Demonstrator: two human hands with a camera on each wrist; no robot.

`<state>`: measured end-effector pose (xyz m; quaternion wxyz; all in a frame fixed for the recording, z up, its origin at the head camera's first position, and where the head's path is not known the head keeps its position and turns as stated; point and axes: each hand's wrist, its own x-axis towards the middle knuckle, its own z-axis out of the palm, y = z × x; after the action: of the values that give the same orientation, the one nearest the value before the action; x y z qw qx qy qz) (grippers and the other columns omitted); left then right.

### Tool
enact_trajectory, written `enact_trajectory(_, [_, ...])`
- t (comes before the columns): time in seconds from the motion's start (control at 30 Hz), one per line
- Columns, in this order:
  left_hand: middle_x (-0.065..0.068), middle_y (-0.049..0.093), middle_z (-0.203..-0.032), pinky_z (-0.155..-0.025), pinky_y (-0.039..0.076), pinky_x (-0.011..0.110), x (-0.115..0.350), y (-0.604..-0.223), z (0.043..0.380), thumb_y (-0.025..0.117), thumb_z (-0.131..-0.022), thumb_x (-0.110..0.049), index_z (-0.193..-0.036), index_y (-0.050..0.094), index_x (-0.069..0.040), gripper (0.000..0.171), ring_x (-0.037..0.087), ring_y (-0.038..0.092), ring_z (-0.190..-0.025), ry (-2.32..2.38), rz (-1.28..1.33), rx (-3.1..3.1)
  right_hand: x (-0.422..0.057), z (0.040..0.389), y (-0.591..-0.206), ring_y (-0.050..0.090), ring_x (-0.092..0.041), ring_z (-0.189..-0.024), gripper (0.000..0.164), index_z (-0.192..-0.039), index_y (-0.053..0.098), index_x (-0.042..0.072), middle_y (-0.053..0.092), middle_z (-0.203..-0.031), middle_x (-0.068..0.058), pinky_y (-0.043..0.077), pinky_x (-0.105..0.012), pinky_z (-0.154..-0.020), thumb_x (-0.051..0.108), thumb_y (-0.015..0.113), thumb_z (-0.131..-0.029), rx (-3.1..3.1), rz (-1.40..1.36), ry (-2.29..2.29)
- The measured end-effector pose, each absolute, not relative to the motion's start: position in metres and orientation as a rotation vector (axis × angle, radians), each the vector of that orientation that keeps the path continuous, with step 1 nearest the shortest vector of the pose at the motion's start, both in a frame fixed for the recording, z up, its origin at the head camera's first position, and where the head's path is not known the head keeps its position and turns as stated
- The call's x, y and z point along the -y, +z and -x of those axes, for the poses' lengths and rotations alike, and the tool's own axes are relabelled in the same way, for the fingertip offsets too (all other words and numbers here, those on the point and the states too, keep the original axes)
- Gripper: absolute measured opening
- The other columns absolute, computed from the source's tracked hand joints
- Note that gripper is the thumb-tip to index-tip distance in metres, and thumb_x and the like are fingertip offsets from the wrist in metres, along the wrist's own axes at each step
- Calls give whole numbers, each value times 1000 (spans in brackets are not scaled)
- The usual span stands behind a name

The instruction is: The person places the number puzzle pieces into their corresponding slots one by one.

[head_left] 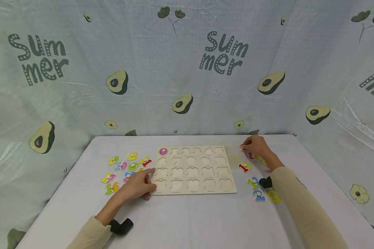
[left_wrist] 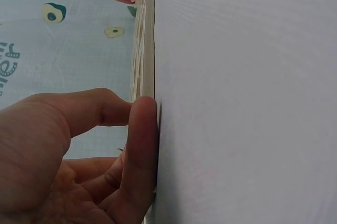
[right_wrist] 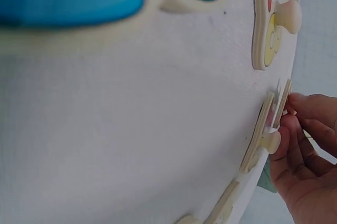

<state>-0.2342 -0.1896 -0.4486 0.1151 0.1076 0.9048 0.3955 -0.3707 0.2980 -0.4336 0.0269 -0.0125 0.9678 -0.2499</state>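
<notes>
A wooden number puzzle board (head_left: 193,194) lies on the white table, with rows of recesses and one pink round-knobbed piece (head_left: 163,151) in its top left recess. At its left edge, my left hand (head_left: 138,184) rests with its fingertips against the side, spread apart; the left wrist view has the fingers (left_wrist: 142,145) right at the board's edge. Beyond the board's right side, my right hand (head_left: 258,146) pinches a small red puzzle piece (head_left: 242,147), mostly covered by the fingers. That piece (right_wrist: 283,104) shows edge-on in the right wrist view.
Several coloured number pieces (head_left: 133,166) lie scattered left of the board. More lie on the right, among them a red-and-yellow one (head_left: 244,167), a blue one (head_left: 258,196) and a yellow zero (head_left: 274,196). A printed cloth (head_left: 149,103) hangs behind the table.
</notes>
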Motion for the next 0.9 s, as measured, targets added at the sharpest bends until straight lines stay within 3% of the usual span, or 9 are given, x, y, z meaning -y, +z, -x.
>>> enact_trajectory(0.3, [6, 60, -75, -52, 50, 28, 190, -447, 234, 71, -88, -11, -153, 44, 5, 72, 15, 62, -51, 1157, -272, -2657, -291, 368, -425, 62, -30, -93, 27, -115, 71, -3, 70, -111, -21, 59, -36, -81, 19, 67, -100, -3014, 61, -775])
enact_trajectory(0.57, [5, 59, -73, -52, 48, 27, 190, -449, 233, 71, -88, -11, -152, 45, 5, 71, 15, 62, -51, 1154, -298, -2655, -281, 366, -420, 63, -28, -88, 22, -107, 73, -3, 73, -103, -19, 57, -38, -79, 16, 67, -98, -3071, 190, -729])
enact_trajectory(0.9, [6, 61, -74, -52, 54, 30, 190, -448, 234, 71, -86, -9, -153, 42, 7, 74, 14, 63, -50, 1194, -334, -2631, -253, 368, -414, 67, -25, -85, 17, -101, 76, 0, 75, -96, -15, 55, -37, -73, 15, 70, -96, -3113, 419, -761])
